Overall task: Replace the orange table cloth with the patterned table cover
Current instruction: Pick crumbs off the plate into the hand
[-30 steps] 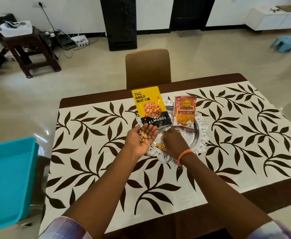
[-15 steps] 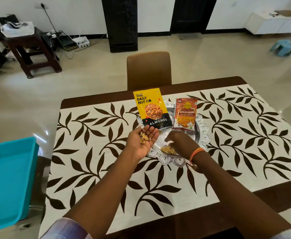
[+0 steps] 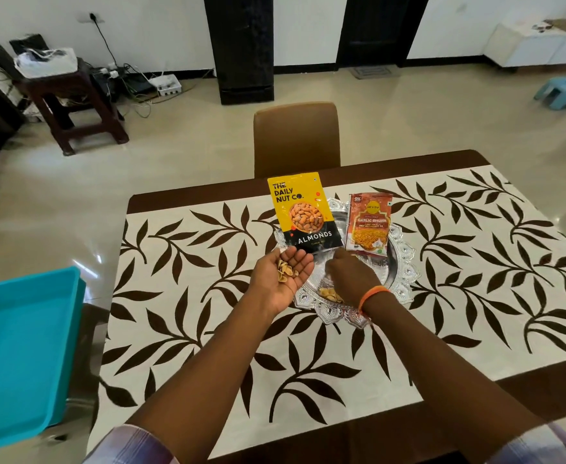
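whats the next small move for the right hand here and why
Probably pinch up more of the shells lying on the silver tray and drop them into the left hand. The right hand is already down on the tray beside that pile, while the left hand is cupped palm up with a few shells in it and room for more.

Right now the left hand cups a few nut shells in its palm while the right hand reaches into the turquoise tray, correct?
Not quite. In the head view the left hand does cup nut shells, but the right hand reaches into the silver plate on the patterned table cover, not the turquoise tray.
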The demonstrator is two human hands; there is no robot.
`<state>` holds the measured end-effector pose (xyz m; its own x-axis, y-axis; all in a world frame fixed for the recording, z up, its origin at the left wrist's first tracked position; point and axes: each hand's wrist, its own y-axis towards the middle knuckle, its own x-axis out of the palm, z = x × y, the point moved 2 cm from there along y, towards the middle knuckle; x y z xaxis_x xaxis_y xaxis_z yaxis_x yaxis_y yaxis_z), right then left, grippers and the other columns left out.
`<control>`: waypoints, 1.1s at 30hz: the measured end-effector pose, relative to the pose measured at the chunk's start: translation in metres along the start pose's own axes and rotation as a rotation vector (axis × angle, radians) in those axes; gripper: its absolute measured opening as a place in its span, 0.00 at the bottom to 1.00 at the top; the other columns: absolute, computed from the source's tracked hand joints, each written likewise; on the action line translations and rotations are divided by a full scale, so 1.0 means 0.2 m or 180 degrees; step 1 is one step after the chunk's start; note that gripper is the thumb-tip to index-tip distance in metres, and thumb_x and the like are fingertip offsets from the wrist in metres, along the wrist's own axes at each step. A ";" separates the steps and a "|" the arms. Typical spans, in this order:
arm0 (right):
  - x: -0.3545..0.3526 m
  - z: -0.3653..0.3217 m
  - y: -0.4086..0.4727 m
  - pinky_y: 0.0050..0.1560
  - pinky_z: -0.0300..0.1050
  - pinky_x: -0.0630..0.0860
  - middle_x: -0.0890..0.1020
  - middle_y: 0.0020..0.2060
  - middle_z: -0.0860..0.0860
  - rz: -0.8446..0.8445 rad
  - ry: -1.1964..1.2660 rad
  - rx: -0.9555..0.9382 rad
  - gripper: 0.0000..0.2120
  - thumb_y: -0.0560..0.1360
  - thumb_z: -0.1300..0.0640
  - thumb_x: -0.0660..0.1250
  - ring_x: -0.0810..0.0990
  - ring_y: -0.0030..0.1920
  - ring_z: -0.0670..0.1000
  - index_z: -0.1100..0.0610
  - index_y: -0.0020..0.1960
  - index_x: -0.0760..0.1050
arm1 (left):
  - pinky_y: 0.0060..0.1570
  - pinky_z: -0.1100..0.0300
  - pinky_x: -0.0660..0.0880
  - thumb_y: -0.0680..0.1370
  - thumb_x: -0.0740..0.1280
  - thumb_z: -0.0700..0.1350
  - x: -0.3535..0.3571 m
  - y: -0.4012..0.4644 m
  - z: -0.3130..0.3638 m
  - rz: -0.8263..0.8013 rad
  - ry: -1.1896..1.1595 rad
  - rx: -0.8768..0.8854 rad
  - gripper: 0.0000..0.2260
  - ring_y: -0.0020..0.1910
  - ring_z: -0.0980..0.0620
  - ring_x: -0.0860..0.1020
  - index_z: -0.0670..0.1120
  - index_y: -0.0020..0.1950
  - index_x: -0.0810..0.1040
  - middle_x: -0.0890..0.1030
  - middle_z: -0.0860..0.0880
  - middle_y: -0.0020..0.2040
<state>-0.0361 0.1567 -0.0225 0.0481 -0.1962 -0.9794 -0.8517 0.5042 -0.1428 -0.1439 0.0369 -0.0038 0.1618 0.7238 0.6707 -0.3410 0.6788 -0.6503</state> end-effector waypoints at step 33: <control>-0.04 -0.07 -0.10 0.39 0.52 0.79 0.76 0.54 0.60 -0.0184 -0.0784 -0.1513 0.14 0.77 0.59 0.65 0.77 0.50 0.61 0.55 0.62 0.75 | 0.48 0.49 0.79 0.85 0.52 0.49 -0.01 0.07 -0.10 0.0064 -0.0164 -0.0027 0.20 0.36 0.42 0.85 0.38 0.47 0.77 0.84 0.38 0.39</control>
<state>-0.0271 0.1368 -0.0103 0.1743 0.0196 -0.9845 -0.9836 0.0510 -0.1731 -0.1305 0.0477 -0.0207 0.1069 0.7301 0.6749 -0.3358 0.6655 -0.6666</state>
